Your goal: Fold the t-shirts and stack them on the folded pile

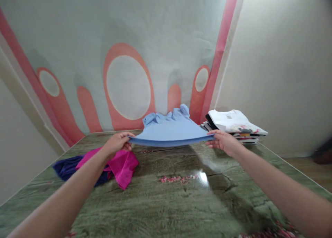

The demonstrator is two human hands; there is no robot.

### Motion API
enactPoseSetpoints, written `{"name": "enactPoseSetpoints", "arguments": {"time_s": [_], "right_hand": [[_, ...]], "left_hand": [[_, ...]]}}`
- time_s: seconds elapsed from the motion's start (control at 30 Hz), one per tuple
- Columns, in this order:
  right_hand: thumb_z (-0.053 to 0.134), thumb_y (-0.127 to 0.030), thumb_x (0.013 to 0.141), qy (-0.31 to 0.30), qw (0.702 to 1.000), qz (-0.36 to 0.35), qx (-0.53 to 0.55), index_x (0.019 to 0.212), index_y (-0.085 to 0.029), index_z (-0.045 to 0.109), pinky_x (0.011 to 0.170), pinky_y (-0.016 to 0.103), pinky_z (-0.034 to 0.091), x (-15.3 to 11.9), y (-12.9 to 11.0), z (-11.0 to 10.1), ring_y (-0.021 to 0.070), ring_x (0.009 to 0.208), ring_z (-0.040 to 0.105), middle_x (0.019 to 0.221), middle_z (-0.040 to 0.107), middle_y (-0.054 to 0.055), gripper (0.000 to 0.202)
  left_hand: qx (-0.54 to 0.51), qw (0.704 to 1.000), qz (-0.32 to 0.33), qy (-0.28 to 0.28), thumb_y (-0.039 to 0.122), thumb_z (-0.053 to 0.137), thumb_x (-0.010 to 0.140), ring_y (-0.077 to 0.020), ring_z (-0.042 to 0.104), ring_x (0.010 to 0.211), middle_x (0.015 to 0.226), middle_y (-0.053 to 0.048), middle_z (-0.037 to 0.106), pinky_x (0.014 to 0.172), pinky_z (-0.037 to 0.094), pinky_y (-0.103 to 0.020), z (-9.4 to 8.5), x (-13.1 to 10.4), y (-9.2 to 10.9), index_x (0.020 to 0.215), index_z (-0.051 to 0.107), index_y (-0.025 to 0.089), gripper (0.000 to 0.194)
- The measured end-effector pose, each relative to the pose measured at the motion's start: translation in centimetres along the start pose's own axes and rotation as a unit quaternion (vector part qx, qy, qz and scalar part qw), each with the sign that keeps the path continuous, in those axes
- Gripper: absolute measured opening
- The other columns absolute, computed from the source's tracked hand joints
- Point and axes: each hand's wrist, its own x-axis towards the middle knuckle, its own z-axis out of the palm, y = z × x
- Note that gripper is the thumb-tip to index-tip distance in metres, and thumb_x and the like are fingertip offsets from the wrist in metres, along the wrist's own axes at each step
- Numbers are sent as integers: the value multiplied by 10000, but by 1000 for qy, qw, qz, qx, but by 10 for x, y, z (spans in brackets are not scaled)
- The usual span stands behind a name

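Note:
A light blue garment [169,129] with gathered, ruffled parts at its far end stretches across the far middle of the table. My left hand [119,143] pinches the left corner of its near hem. The right corner of that hem is gripped by my right hand [224,141]. Between my hands the hem is raised off the table and sags slightly. Below and beside my left hand lie a bright pink cloth [124,167] and a dark navy cloth [66,166], crumpled together and partly hidden by my left forearm.
A stack of folded clothes [234,122], with a white printed shirt on top, sits at the table's far right. The green patterned table [155,203] carries pink flower prints. Behind it stands a wall with a coral and white design [128,86].

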Motion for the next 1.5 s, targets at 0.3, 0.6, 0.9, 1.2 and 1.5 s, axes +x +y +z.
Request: {"name": "enactPoseSetpoints", "arguments": {"time_s": [0.3,0.6,0.9,1.2,1.5], "right_hand": [[507,-185,848,-5,992,118,-48,1008,-186,567,429,187,448,-21,83,-50,137,570,665,804,686,54,171],[607,-343,840,-54,993,88,-53,1084,-201,608,528,243,510,-77,24,-65,192,740,688,896,703,79,282],[541,-194,832,-44,964,-262,-24,1104,-281,674,759,327,591,-70,-133,-22,230,1111,621,1186,658,62,315],[626,-88,817,57,979,-191,-42,807,-144,640,618,265,565,47,-130,15,160,700,706,813,735,90,58],[620,-140,836,99,924,-368,27,883,-171,625,683,242,540,46,-159,2,133,771,683,814,718,32,57]], "left_hand": [[81,988,-102,-85,386,515,707,-113,454,353,408,82,479,394,319,-189,5,-41,-97,1037,581,141,416],[-30,990,-118,-75,490,649,743,-120,505,407,477,54,538,403,388,-199,-36,-97,-36,987,606,198,383],[-180,965,150,120,240,552,862,-175,689,886,970,2,715,855,562,-356,-55,-67,101,971,684,225,172],[-122,955,197,186,116,681,724,-122,661,673,750,-36,705,826,538,-351,-11,61,95,878,648,81,161],[-142,924,294,202,218,563,888,-86,612,644,702,11,671,768,530,-304,-41,88,136,902,567,112,107]]}}
